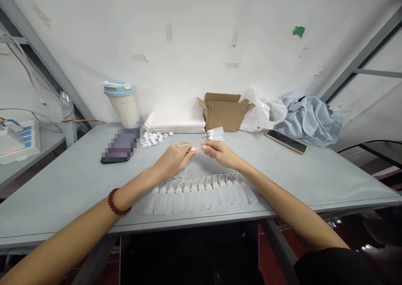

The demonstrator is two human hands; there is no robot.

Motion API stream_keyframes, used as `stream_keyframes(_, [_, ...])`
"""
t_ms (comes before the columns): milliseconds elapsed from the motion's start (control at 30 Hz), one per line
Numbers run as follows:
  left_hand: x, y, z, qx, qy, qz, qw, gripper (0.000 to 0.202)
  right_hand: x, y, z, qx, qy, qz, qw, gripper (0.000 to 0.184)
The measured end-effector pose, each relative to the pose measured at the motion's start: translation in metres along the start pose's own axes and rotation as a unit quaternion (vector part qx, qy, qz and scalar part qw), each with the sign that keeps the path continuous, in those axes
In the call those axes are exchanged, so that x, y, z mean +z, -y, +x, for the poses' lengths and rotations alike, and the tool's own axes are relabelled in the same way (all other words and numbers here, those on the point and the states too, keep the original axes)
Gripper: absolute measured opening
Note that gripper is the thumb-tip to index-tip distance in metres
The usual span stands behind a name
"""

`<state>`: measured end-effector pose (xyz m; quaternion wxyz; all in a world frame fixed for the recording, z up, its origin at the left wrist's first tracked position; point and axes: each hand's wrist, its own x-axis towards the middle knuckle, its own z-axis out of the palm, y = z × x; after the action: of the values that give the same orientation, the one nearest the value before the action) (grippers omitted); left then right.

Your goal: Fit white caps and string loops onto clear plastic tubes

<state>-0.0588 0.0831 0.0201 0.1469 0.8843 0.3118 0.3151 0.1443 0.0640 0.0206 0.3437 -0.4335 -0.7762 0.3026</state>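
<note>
Both hands meet above the middle of the grey table [314, 180]. My left hand [173, 158] and my right hand [220, 152] are closed in pinches on a small clear plastic bottle [196, 149] held between them. A red bead bracelet sits on my left wrist. Just below the hands lies a row of several clear small bottles [201, 192] with looped caps, side by side near the table's front edge. A few more clear bottles [214, 134] lie behind the hands. A heap of small white caps [153, 138] lies to the back left.
A dark phone [120, 147] lies at the left, a second phone [285, 141] at the right. At the back stand a cup with a blue lid [124, 104], flat white bags [176, 125], an open cardboard box [224, 111], a plastic bag [264, 111] and blue cloth [309, 117].
</note>
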Motion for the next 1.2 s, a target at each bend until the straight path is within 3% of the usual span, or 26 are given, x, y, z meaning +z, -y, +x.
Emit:
stream_keyframes(100, [-0.008, -0.005, 0.004, -0.119, 0.061, -0.120, 0.984, 0.040, -0.001, 0.002, 0.000, -0.019, -0.024, -0.002, 1.000, 0.031])
stream_keyframes(200, [-0.013, -0.008, 0.007, -0.228, 0.147, -0.291, 0.918, 0.041, 0.002, 0.003, -0.001, -0.040, -0.044, -0.043, 0.997, 0.030])
stream_keyframes(267, [-0.014, -0.009, 0.007, -0.261, 0.170, -0.338, 0.888, 0.041, 0.005, 0.004, -0.002, -0.047, -0.043, -0.073, 0.995, 0.032])
stream_keyframes(300, [-0.013, -0.009, 0.007, -0.255, 0.168, -0.331, 0.893, 0.041, 0.006, 0.004, -0.003, -0.047, -0.039, -0.085, 0.994, 0.033])
stream_keyframes(433, [-0.010, -0.009, 0.002, -0.122, 0.111, -0.162, 0.973, 0.040, 0.006, 0.005, -0.005, -0.025, -0.024, -0.082, 0.996, 0.036])
stream_keyframes(500, [-0.008, -0.009, -0.001, -0.037, 0.072, -0.044, 0.996, 0.039, 0.004, 0.005, -0.005, -0.009, -0.015, -0.045, 0.999, 0.039])
stream_keyframes(600, [-0.003, -0.006, -0.006, 0.077, 0.021, 0.108, 0.991, 0.036, 0.002, 0.002, -0.004, 0.019, 0.010, 0.027, 0.999, 0.043])
stream_keyframes(700, [0.000, 0.000, -0.005, 0.142, -0.004, 0.171, 0.975, 0.036, 0.002, 0.000, -0.001, 0.042, 0.029, 0.084, 0.995, 0.045])
stream_keyframes(800, [-0.002, 0.011, 0.001, 0.133, -0.003, 0.141, 0.981, 0.030, -0.001, -0.001, 0.003, 0.051, 0.012, 0.107, 0.993, 0.044])
stream_keyframes(900, [-0.011, 0.033, 0.008, 0.091, -0.011, 0.146, 0.985, 0.021, -0.013, -0.009, 0.008, 0.052, -0.046, 0.093, 0.993, 0.041])
stream_keyframes(1067, [-0.031, 0.080, 0.009, -0.092, -0.040, 0.277, 0.956, 0.023, -0.041, -0.042, 0.014, 0.069, -0.196, -0.073, 0.976, 0.026])
stream_keyframes(1200, [-0.037, 0.102, 0.006, -0.173, -0.012, 0.326, 0.929, 0.031, -0.052, -0.063, 0.016, 0.077, -0.198, -0.127, 0.969, 0.027])
